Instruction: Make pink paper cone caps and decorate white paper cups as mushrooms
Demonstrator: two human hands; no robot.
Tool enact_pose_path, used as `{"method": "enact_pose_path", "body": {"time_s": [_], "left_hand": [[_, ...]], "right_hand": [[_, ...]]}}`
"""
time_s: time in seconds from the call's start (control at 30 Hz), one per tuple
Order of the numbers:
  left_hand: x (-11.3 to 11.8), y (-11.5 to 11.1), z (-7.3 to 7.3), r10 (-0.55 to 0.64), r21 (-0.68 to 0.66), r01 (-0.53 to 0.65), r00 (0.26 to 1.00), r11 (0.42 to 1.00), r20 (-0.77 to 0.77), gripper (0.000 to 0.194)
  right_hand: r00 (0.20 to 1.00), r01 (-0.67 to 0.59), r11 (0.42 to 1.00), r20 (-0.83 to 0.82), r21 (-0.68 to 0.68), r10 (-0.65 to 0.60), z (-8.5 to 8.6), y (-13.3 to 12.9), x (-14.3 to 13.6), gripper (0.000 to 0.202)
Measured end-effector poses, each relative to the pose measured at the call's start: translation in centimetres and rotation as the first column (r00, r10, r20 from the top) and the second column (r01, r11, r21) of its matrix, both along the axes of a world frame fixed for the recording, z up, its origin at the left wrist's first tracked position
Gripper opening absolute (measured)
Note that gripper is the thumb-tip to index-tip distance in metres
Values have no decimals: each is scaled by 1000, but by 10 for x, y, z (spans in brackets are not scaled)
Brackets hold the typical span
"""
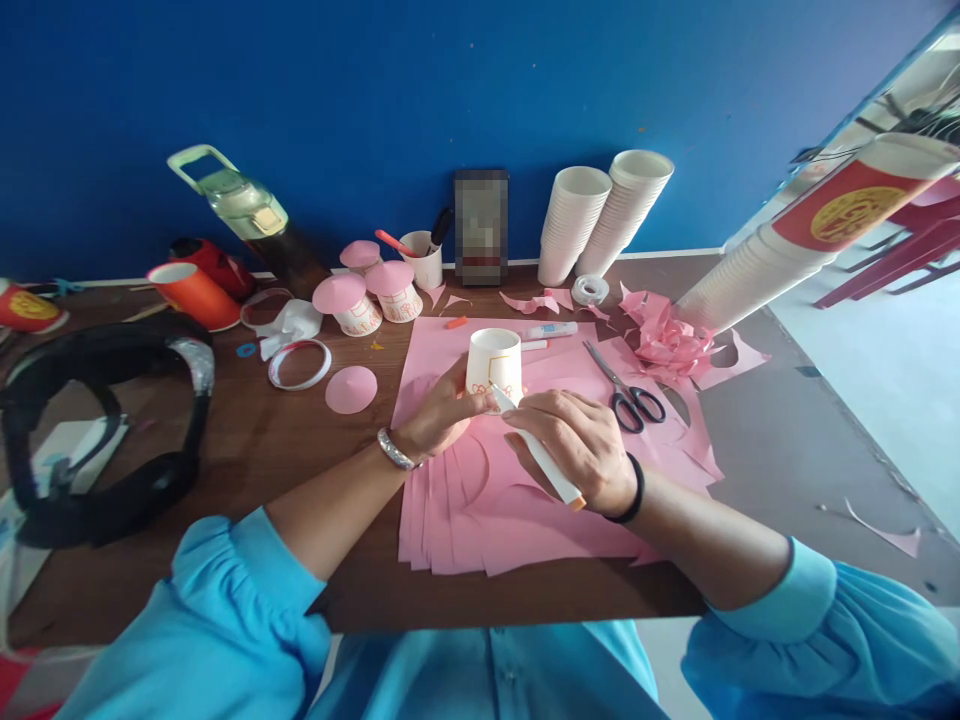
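Observation:
My left hand (442, 412) is closed around the side of a white paper cup (493, 362), whose narrower end points up. On the cup's wall are orange-yellow lines shaped like a door and red marks low down. A white marker (546, 460) with an orange end is gripped in my right hand (581, 445), its tip at the cup's drawn side. Beneath both hands lies a stack of pink paper sheets (450, 500). Black-handled scissors (626, 395) rest on the paper to the right of my right hand, near a glue stick (551, 330).
Left of the paper stand several cups with pink cone tops (394, 285) and a loose pink cone (351, 390). A phone (481, 230) leans on the blue wall beside stacked white cups (574, 225). Crumpled pink scraps (667, 340) lie right; a black headset-like strap (105, 440) lies left.

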State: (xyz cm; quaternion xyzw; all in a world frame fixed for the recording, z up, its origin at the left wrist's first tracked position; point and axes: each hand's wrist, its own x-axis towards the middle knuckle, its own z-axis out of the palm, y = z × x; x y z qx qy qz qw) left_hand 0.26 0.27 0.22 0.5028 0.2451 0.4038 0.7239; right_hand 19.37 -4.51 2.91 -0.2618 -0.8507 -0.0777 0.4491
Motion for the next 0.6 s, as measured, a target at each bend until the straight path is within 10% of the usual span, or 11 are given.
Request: {"method": "enact_pose_path", "body": {"time_s": [0.6], "left_hand": [[-2,0,-4,-6,20,6,1000,1000,-15,40]], "right_hand": [[1000,-1,1000,4,-11,1,0,1,1,28]]}}
